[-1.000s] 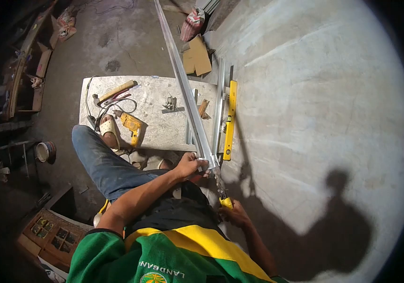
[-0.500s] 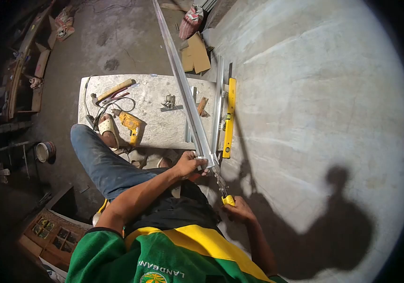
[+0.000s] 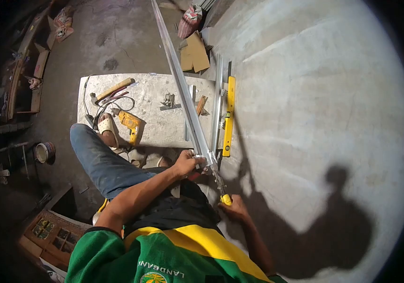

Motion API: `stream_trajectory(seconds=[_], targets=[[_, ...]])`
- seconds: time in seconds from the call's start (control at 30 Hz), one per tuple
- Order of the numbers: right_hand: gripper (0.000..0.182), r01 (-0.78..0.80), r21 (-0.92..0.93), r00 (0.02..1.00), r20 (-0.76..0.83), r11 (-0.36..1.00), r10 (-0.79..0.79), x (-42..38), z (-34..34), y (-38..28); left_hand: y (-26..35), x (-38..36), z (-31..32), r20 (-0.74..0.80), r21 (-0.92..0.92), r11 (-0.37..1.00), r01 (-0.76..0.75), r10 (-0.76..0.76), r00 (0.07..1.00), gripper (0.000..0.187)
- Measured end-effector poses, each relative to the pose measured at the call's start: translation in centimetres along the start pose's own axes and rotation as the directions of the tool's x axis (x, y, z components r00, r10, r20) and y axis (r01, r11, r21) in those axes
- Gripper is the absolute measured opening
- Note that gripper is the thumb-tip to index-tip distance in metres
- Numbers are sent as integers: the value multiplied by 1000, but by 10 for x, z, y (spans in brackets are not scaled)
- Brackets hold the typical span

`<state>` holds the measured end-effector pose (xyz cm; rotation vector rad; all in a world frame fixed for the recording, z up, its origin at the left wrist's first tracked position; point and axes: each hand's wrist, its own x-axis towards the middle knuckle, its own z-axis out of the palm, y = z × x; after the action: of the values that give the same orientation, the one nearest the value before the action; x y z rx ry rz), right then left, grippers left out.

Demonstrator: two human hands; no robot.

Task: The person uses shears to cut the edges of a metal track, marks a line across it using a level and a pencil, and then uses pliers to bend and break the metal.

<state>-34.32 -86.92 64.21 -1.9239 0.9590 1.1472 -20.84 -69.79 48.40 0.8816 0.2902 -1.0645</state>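
Observation:
A long metal channel [image 3: 183,89] runs from the top of the view down to my lap. My left hand [image 3: 188,163] is wrapped round its near end. In my right hand [image 3: 235,207] is the yellow handle of a tool [image 3: 225,199], whose metal part reaches up to the channel's end; its exact type is hard to make out. Beyond, on the white board [image 3: 155,127], lie a yellow drill [image 3: 129,121], a hammer [image 3: 112,91], a combination square [image 3: 170,102] and a small piece of wood [image 3: 201,105].
A yellow level [image 3: 229,113] and another metal channel [image 3: 218,104] lie along the board's right side, by the grey wall [image 3: 315,104]. Cardboard [image 3: 195,53] and a sack [image 3: 190,21] are beyond the board. A bucket [image 3: 45,152] stands at the left.
My right hand and the yellow-handled tool have shifted slightly up and to the left. My left hand still holds the channel, almost unmoved.

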Motion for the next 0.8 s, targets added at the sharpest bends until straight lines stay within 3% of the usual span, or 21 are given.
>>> stream_trajectory(seconds=[0.07,0.17,0.27,0.37,0.5,0.6,0.67,0.8], targets=[[41,134,-97,988,-69,986,-141,11,3,10,0,0,-1,18,-29,999,-13,14,1000,7],[42,189,-144,977,-67,971,-200,15,3,10,2,-3,-4,59,-98,994,43,-38,998,8],[44,164,-107,986,17,981,-163,23,3,17,4,-2,-2,11,-50,995,89,-89,996,6],[46,236,-112,966,-77,965,-245,44,18,50,4,-2,-4,12,-39,996,85,-85,996,6],[45,231,-92,971,-34,968,-235,43,19,50,2,-3,-8,44,-32,996,89,-87,995,7],[45,202,-214,975,-43,956,-216,46,21,48,6,-4,-9,30,9,997,80,-80,996,9],[43,79,92,987,132,993,-91,28,8,28,5,-6,-8,-4,57,994,93,-93,996,11],[40,61,158,997,34,986,-67,30,13,46,3,-4,-5,-26,42,995,85,-84,996,11]])
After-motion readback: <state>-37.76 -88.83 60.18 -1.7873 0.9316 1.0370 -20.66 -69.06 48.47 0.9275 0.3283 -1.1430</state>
